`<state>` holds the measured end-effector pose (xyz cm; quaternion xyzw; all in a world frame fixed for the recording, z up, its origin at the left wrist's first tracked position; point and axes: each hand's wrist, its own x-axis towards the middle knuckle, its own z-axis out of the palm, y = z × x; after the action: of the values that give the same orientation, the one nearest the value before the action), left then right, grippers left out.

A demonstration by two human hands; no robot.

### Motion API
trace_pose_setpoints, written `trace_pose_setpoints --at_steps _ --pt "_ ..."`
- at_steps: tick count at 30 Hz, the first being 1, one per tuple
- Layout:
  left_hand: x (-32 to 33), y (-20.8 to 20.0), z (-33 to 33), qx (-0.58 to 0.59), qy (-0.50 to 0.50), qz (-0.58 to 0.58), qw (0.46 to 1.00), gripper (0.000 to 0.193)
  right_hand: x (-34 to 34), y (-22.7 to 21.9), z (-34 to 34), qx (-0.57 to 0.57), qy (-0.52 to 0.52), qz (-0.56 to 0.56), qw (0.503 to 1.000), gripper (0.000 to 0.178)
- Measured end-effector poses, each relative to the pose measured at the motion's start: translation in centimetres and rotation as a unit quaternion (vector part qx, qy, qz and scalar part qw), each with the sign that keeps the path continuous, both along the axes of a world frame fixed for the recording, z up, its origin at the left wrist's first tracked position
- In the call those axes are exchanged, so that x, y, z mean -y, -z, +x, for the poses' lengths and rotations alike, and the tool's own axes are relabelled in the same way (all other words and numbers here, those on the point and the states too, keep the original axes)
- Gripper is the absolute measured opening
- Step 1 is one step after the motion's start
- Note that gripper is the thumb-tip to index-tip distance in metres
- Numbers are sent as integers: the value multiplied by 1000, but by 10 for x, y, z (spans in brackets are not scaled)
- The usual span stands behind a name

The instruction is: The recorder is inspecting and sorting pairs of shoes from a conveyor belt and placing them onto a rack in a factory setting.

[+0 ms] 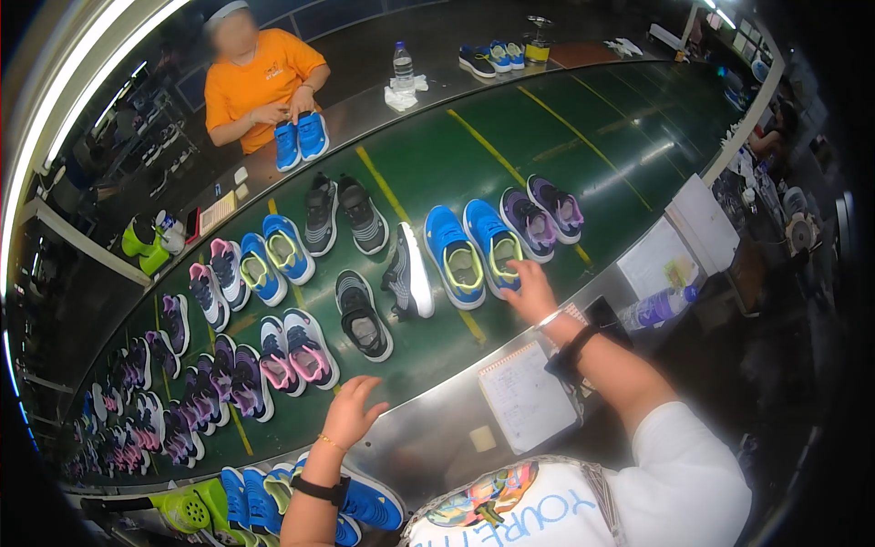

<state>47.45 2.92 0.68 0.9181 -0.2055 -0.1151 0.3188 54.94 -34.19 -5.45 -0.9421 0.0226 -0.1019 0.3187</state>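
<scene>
My right hand [531,294] is at the heel of a blue sneaker [488,232] with a yellow-green lining, its fingers closed on the collar. The matching blue sneaker [447,242] stands just left of it. My left hand [353,412] is open and holds nothing, over the near edge of the green conveyor belt. Nearest to it are a navy and pink sneaker [310,351] and a black sneaker [361,305]. Another black sneaker [415,273] lies on its side, white sole toward the blue pair. A black and purple pair [527,219] stands right of the blue pair.
Many sneaker pairs crowd the belt's left end. Several blue shoes [374,501] lie by my left forearm. A notebook [524,392] and a purple-capped bottle [658,307] lie on the near ledge. Across the belt, a person in an orange shirt [260,77] handles a blue pair [301,139].
</scene>
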Motion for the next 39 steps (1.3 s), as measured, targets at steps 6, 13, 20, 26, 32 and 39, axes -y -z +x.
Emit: trace_pose_setpoints --at_steps 6,13,20,26,32,39 --pt "189 63 102 131 66 107 983 67 115 11 71 -155 51 -256 953 65" --pt "266 82 149 -85 51 233 967 65 135 30 101 -300 -10 -316 900 66" --pt "221 35 128 -15 138 99 985 56 137 -21 63 -250 3 -91 964 63" --pt "117 -37 8 34 205 -26 978 39 120 -76 -65 -205 -36 -109 972 52" --pt "31 -45 -112 35 130 46 990 40 76 -42 -191 -177 -49 -227 956 38" --pt "-20 -20 -203 45 3 128 991 36 -9 -55 -202 -122 74 -242 960 56"
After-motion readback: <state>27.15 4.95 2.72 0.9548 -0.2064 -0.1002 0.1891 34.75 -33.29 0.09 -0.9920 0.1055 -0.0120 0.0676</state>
